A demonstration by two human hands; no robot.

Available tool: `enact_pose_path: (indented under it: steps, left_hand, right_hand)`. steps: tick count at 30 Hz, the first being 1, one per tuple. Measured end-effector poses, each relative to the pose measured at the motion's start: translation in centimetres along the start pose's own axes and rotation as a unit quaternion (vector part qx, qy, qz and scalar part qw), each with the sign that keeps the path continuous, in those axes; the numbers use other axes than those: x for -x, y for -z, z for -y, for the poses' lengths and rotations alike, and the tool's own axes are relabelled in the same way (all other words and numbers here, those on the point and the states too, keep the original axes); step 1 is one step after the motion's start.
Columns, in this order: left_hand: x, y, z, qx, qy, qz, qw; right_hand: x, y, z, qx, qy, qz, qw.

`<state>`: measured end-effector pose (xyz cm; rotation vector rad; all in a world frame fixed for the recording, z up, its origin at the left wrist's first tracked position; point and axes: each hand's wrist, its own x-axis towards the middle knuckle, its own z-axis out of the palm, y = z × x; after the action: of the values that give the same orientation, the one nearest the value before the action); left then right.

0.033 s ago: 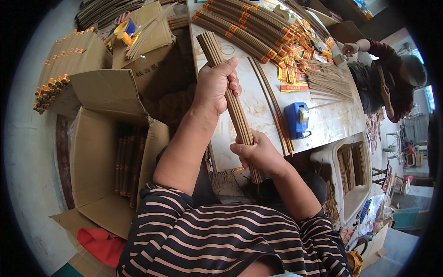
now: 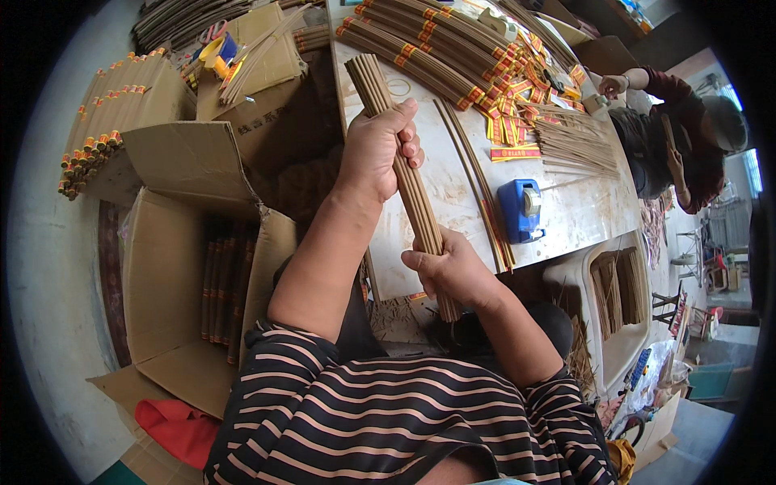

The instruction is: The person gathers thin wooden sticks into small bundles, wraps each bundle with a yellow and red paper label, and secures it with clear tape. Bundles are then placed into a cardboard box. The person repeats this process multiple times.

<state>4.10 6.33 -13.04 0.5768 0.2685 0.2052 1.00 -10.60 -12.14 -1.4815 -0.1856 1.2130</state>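
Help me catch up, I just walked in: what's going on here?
A person in a striped top is holding a bundle of thin brown sticks, left grip toward its far end, right grip toward the near end. No band shows on it. Bundles with red-and-yellow bands lie on the white table, along with a blue tape dispenser. An open cardboard box on the left holds more bundles.

Left of the blue tape dispenser (image 2: pixel 521 212), the left hand (image 2: pixel 373 152) and right hand (image 2: pixel 457 271) clasp one slanting bundle of brown incense sticks (image 2: pixel 418 200). Beyond the dispenser, labelled incense bundles (image 2: pixel 422 58) lie on the tabletop (image 2: pixel 578 206); well to its left stands an open cardboard box (image 2: pixel 166 275).
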Motion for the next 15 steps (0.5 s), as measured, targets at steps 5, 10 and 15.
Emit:
enact_pose_path:
  steps: [5, 10, 15]
  left_hand:
    - [0.1, 0.4, 0.7, 0.089, 0.061, 0.077, 0.991]
    - [0.0, 0.4, 0.9, 0.003, 0.043, 0.001, 0.999]
    - [0.0, 0.7, 0.4, 0.098, 0.08, 0.117, 0.985]
  right_hand:
    - [0.4, 0.7, 0.0, -0.161, -0.035, 0.097, 0.982]
    - [-0.6, -0.1, -0.7, 0.12, 0.046, -0.092, 0.987]
    - [0.4, 0.3, -0.4, -0.116, -0.002, 0.084, 0.99]
